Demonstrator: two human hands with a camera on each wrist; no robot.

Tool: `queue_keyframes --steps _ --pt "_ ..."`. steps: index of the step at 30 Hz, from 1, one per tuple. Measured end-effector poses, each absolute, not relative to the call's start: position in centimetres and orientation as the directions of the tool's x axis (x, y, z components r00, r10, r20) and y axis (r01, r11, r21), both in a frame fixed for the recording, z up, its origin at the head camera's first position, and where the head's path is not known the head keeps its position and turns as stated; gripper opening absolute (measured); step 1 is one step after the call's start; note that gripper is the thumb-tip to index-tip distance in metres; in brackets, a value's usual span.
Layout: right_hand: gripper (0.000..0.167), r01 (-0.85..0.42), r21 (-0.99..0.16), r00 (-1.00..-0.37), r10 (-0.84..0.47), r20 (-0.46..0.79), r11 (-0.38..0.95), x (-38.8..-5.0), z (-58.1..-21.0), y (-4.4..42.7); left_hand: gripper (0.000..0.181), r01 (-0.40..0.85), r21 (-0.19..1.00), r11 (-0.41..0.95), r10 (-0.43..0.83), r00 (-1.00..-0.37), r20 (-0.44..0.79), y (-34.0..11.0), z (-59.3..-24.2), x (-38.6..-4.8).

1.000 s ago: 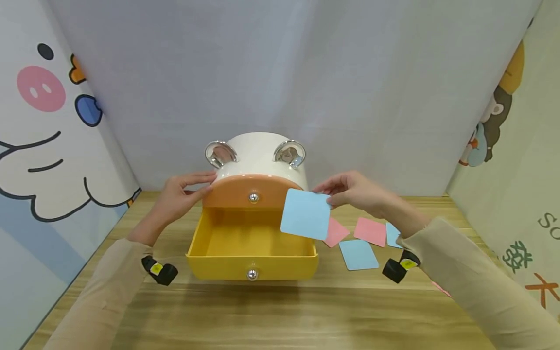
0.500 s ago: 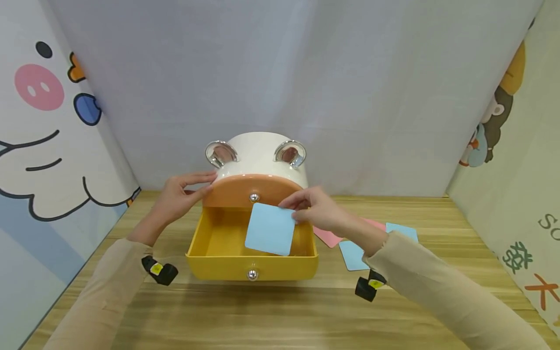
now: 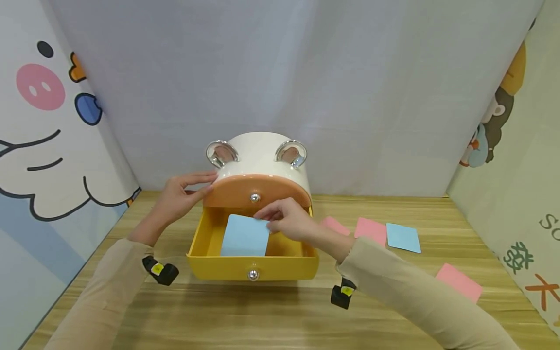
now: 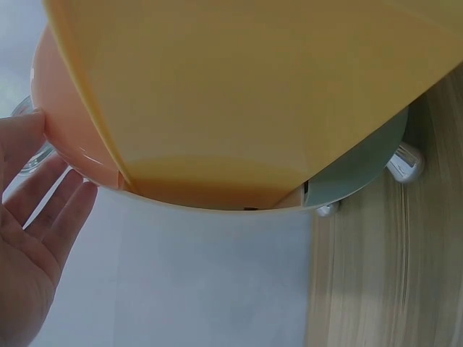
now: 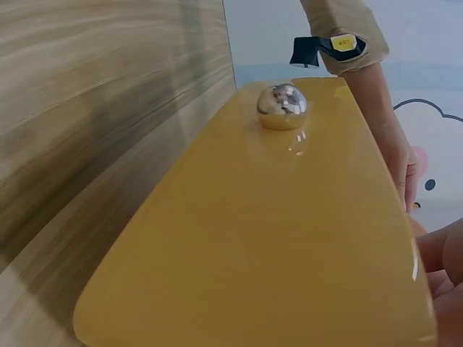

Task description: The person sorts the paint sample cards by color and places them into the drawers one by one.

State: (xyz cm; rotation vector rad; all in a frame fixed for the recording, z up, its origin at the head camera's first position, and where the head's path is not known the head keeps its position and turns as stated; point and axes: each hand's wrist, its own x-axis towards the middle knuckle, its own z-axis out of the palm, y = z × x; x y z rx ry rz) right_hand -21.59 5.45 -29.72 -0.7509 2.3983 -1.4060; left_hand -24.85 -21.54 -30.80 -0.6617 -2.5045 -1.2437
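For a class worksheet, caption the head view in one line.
Right hand holds a blue card in an open yellow drawer; left hand touches the cabinet.

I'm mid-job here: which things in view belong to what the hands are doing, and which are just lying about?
In the job:
held card, pinched by the right hand
drawer, open, the card partly inside
cabinet, touched by the left hand

Lying about, though perhaps for the job too, being similar:
three pink cards
loose blue card
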Motion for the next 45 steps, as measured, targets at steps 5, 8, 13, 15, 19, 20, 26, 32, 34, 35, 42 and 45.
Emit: queue_keyframes --steps 5,8,13,15,19,20,26,32,34,35,42,45 --pt "0.024 -0.272 -0.879 -0.847 -0.531 0.026 0.391 -21.8 -30.5 4.6 0.034 0.512 0.673 0.534 0.287 -0.858 0.426 -21.5 -30.8 -24.8" --pt "0.024 -0.265 -0.887 -0.855 -0.518 0.034 0.379 -21.8 -30.6 4.2 0.034 0.513 0.672 0.534 0.288 -0.858 0.426 -21.5 -30.9 -24.8" --pt "0.025 -0.280 -0.872 -0.863 -0.504 0.045 0.401 -21.5 -30.6 3.5 0.034 0.514 0.674 0.532 0.289 -0.857 0.426 -21.5 -30.9 -24.8" --pt "0.026 -0.276 -0.869 -0.858 -0.513 0.030 0.411 -21.5 -30.8 3.3 0.033 0.514 0.676 0.529 0.288 -0.857 0.427 -21.5 -30.9 -24.8" --pt "0.028 -0.254 -0.870 -0.843 -0.538 -0.015 0.422 -21.5 -31.0 2.7 0.032 0.515 0.679 0.523 0.288 -0.857 0.428 -21.6 -30.8 -24.8" --pt "0.029 -0.249 -0.871 -0.841 -0.540 -0.022 0.423 -21.6 -31.1 2.6 0.032 0.514 0.680 0.523 0.288 -0.857 0.427 -21.6 -30.8 -24.7" --pt "0.030 -0.248 -0.859 -0.839 -0.543 -0.042 0.449 -21.9 -31.5 2.2 0.032 0.509 0.684 0.523 0.285 -0.861 0.422 -21.5 -30.7 -24.8" --pt "0.026 -0.294 -0.833 -0.831 -0.556 -0.020 0.469 -21.8 -31.7 2.7 0.032 0.509 0.683 0.523 0.285 -0.860 0.423 -21.5 -30.8 -24.8" --pt "0.025 -0.294 -0.834 -0.827 -0.561 -0.024 0.468 -21.8 -31.6 2.9 0.032 0.506 0.684 0.526 0.283 -0.862 0.420 -21.5 -30.8 -24.7" --pt "0.026 -0.293 -0.836 -0.825 -0.565 -0.025 0.465 -21.7 -31.5 3.0 0.032 0.506 0.684 0.525 0.282 -0.862 0.421 -21.5 -30.8 -24.7" --pt "0.030 -0.331 -0.831 -0.792 -0.611 -0.013 0.447 -21.6 -30.7 4.2 0.032 0.515 0.681 0.521 0.286 -0.857 0.429 -21.5 -30.8 -24.7" --pt "0.030 -0.346 -0.848 -0.773 -0.634 0.014 0.402 -21.6 -30.1 5.1 0.032 0.521 0.681 0.514 0.288 -0.853 0.435 -21.5 -30.8 -24.8"
